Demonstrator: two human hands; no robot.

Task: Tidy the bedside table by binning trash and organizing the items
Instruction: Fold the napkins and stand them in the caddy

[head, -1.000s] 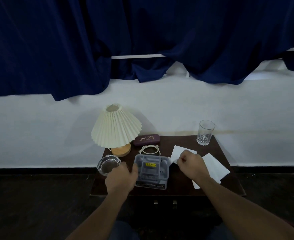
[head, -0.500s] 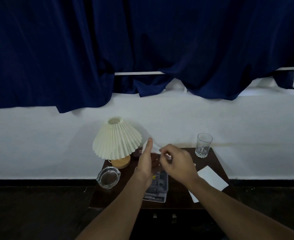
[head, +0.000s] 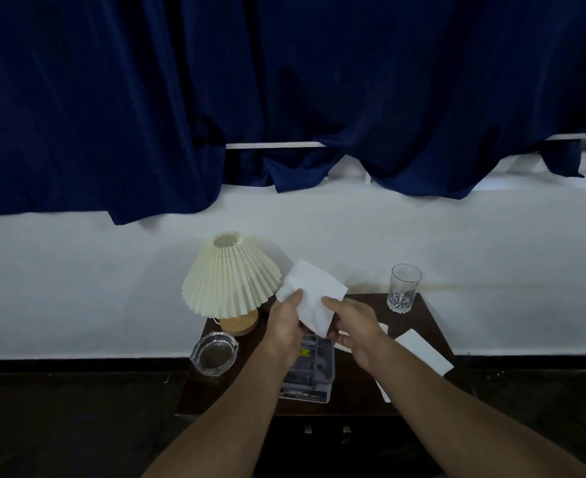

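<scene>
Item in hand: a white paper sheet (head: 310,294), held in the air over the back half of the table (head: 355,388), clear of everything on it. The left hand (head: 284,326) has its grip pinched on the sheet's lower left corner. The right hand (head: 357,326) has its grip pinched on the right edge, thumb on the face.

Directly below sits a grey plastic tray (head: 314,367). More loose sheets (head: 422,351) lie at four o'clock on the table, a drinking glass (head: 403,288) stands at one o'clock, a pleated lamp (head: 231,281) at ten o'clock and a glass ashtray (head: 214,353) at eight o'clock, apparently slightly over the table's edge.

Judged risks:
- No bin is in view, so the carry must leave the table. A wide swing could strike the lamp or the drinking glass.
- A forearm sweeping back could nudge the ashtray off.
- The sheet is light, and a loosened pinch would drop it.
</scene>
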